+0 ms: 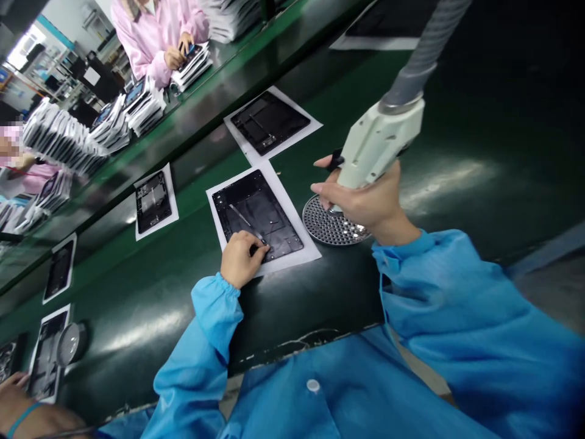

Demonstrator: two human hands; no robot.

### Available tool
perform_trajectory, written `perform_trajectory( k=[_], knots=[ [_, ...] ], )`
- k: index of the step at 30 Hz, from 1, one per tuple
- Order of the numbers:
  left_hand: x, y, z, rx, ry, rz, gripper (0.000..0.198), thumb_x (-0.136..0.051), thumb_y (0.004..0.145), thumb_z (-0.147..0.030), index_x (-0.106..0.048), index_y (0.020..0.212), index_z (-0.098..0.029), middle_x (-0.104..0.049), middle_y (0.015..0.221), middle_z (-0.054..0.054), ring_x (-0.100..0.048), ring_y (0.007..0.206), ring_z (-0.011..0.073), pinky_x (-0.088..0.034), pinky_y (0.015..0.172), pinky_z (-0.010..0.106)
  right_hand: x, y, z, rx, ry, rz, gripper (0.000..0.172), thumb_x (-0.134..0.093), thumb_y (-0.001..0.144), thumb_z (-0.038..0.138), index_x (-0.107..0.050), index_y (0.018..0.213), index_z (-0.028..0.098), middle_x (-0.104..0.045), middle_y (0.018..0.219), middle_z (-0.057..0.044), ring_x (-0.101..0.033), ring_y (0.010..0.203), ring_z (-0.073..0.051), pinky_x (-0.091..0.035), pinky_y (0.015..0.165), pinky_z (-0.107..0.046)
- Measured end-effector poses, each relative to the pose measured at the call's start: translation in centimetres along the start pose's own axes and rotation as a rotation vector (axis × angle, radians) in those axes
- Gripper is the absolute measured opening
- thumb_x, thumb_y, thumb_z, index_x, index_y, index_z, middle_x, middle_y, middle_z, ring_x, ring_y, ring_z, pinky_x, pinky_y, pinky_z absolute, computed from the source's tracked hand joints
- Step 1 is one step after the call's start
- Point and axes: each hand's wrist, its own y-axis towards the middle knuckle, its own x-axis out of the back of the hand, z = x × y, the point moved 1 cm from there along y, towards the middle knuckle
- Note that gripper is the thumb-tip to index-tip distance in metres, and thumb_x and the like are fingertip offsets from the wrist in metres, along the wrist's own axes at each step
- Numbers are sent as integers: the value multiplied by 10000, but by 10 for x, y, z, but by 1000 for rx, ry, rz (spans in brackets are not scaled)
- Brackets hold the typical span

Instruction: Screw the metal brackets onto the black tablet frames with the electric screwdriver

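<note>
My right hand (377,204) is wrapped round a pale electric screwdriver (381,140), which hangs from a grey ribbed hose (436,46). Its nose points down at a round metal plate full of small holes (329,228), where several shiny screws lie; my fingers hide part of the tip. My left hand (242,259) rests at the near edge of a black tablet housing (256,210), fingers curled and thumb against them. What they pinch, if anything, is hidden. A thin strip (244,221) runs across the housing towards those fingers. White paper (292,263) lies beneath the housing.
Another black housing on paper (274,122) lies just beyond, and more lie to the left on the green bench (183,268). Behind a raised ledge, a person in pink (159,36) works by paper-wrapped stacks (64,137). Another person's hand (27,402) is at lower left.
</note>
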Motion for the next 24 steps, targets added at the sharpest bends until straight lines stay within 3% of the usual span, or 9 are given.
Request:
perform_trajectory(
  k=[4, 8, 11, 16, 24],
  knots=[
    [8, -2, 1, -14, -193, 40, 96, -631, 858, -199, -723, 834, -187, -722, 815, 19, -647, 762, 146, -515, 755, 282, 0, -1, 5, 30, -10, 0, 198, -720, 644, 55, -667, 812, 144, -563, 450, 44, -523, 401, -103, -473, 512, -294],
    [5, -11, 4, 75, -315, 62, 101, -646, 841, -192, -743, 867, -181, -738, 799, 14, -662, 718, 137, -519, 681, 244, -1, -2, 10, 39, -29, 0, 210, -716, 636, 40, -673, 823, 124, -568, 463, 40, -526, 392, -101, -460, 478, -287],
    [-3, -15, 2, 144, -289, 53, 100, -652, 844, -219, -740, 856, -173, -726, 748, 6, -622, 620, 116, -491, 604, 229, 0, -3, 10, 60, -27, 15, 205, -719, 631, 37, -679, 818, 110, -567, 466, 29, -533, 400, -106, -465, 480, -293],
    [-6, -12, -1, 49, -174, 90, 78, -655, 838, -196, -731, 848, -180, -698, 836, 27, -615, 713, 123, -488, 658, 241, 0, -4, 10, 87, -22, 6, 152, -715, 619, 16, -649, 696, 129, -568, 472, 24, -547, 437, -98, -497, 531, -297],
    [3, -1, 4, 56, -6, 233, 61, -693, 808, -233, -694, 760, -195, -642, 783, 8, -563, 666, 128, -424, 594, 253, 0, -4, 11, 63, -6, 15, 224, -717, 631, 24, -658, 811, 144, -551, 458, 51, -524, 379, -91, -456, 443, -276]
  ],
)
